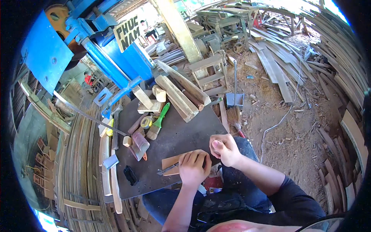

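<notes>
My left hand (193,168) lies near the front edge of the dark work table (185,135), its fingers bent over a light brown wooden piece (172,161). A thin grey strip runs along a gap in this wood; the end under my hand is hidden. Just right of it, my right hand (226,150) is closed in a fist above my knee, thumb on top. Whatever it may hold is hidden by the fingers. A green-handled paintbrush (159,123) rests farther back, near a yellow tape roll (146,122) and a curled purplish sheet (140,144).
A black object (130,175) lies at the table's left. Long wooden beams (176,98) and small blocks (143,97) occupy its far side. Behind stands a blue machine (119,63) with a blade slanting down leftward. A dustpan (234,99) and broom (234,116) are on the sawdust-strewn floor.
</notes>
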{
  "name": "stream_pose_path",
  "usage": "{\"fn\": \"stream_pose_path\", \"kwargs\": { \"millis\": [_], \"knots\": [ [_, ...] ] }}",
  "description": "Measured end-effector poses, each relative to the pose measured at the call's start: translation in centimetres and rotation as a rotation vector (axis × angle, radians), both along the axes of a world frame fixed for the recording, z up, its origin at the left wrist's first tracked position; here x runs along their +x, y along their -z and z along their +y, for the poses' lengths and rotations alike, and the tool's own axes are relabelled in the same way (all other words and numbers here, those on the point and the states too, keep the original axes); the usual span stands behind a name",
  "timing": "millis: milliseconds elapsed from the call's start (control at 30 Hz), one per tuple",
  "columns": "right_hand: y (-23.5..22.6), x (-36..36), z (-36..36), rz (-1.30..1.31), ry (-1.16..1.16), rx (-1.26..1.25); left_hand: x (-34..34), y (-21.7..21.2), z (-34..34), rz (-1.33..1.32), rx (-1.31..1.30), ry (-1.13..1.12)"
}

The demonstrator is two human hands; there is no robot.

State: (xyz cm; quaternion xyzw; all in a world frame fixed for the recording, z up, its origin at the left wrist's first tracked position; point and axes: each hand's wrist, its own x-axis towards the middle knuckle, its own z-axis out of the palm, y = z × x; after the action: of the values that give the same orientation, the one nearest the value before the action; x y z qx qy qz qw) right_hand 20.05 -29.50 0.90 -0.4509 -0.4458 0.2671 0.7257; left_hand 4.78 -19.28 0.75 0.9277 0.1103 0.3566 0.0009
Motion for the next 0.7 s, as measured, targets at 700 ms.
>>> {"fn": "stream_pose_path", "kwargs": {
  "millis": [700],
  "knots": [
    [0.3,0.1,-0.3,0.008,0.051,0.025,0.0,0.0,0.2,0.002,-0.021,0.043]
  ]
}}
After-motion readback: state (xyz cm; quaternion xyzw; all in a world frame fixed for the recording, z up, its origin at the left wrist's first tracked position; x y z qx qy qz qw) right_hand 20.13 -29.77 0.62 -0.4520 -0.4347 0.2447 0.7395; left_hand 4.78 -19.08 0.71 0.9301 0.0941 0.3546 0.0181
